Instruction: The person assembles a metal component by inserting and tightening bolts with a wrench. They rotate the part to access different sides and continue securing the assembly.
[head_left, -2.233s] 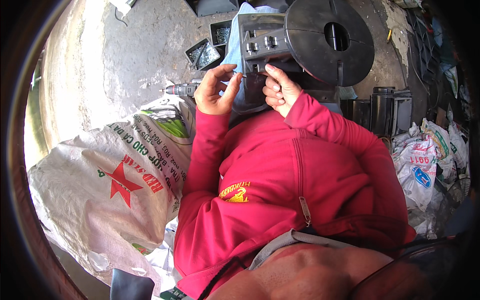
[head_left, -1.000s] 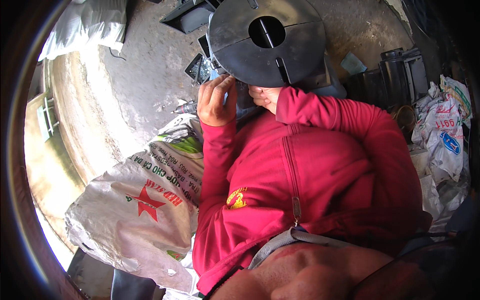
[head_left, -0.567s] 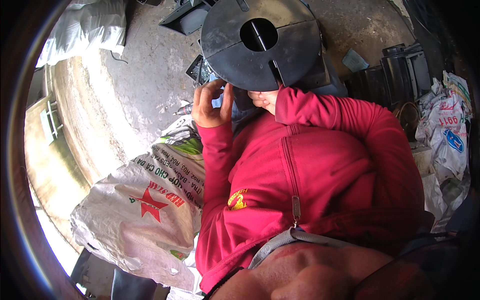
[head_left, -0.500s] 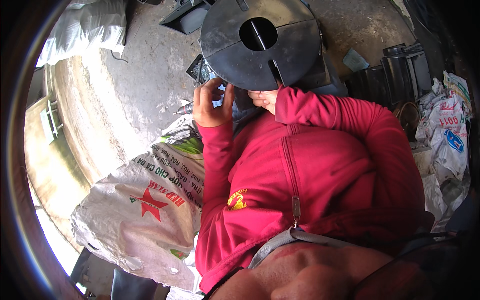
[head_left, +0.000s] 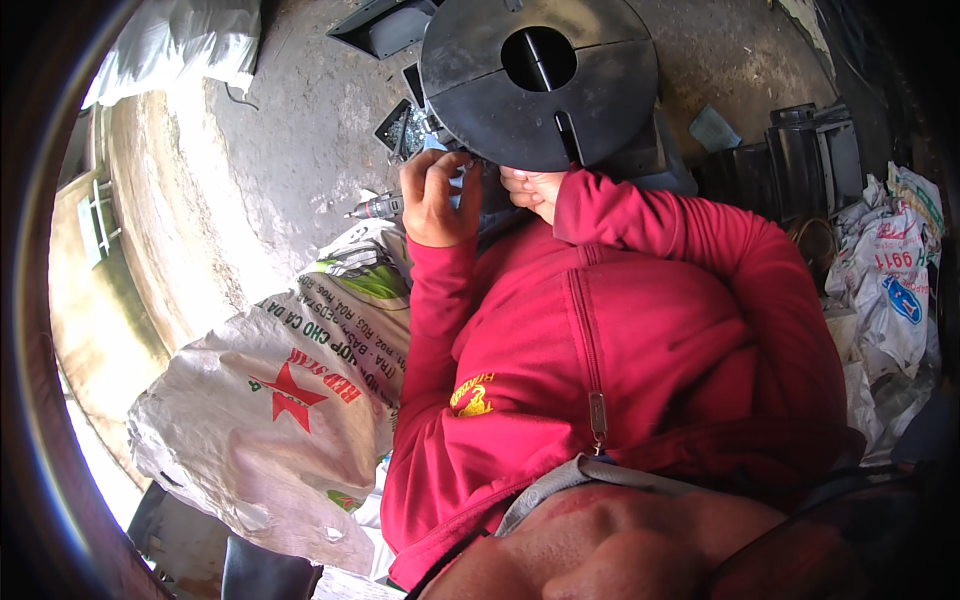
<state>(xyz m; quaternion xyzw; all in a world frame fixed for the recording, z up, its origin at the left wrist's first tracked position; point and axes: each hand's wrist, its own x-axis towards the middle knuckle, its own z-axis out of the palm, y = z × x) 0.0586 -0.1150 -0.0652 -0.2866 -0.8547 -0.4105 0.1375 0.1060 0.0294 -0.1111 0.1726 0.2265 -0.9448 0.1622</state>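
A large black round disc [head_left: 610, 110], with a central hole and narrow slots, sits in front of my chest at the top of the view. My left hand [head_left: 436, 205] is at its lower left edge, fingers curled and the tips drawn in near a small dark part. What they pinch is too small to make out. Tucked beneath the near rim, my right hand [head_left: 535, 190] is closed with its fingers folded. Whatever it grips is hidden by the disc and the sleeve. A slim grey powered driver [head_left: 380, 207] lies just left of my left hand.
Beyond my left hand stands a small black tray [head_left: 400, 130] of shiny metal pieces. A black angular part [head_left: 385, 30] lies farther back. A white printed sack [head_left: 260, 420] is at my left. Black molded parts [head_left: 800, 165] and crumpled white sacks [head_left: 895, 280] are on the right.
The black disc has shifted slightly right and away. My left hand has moved a little right with it, its fingertips curling in more. My right hand stays under the rim.
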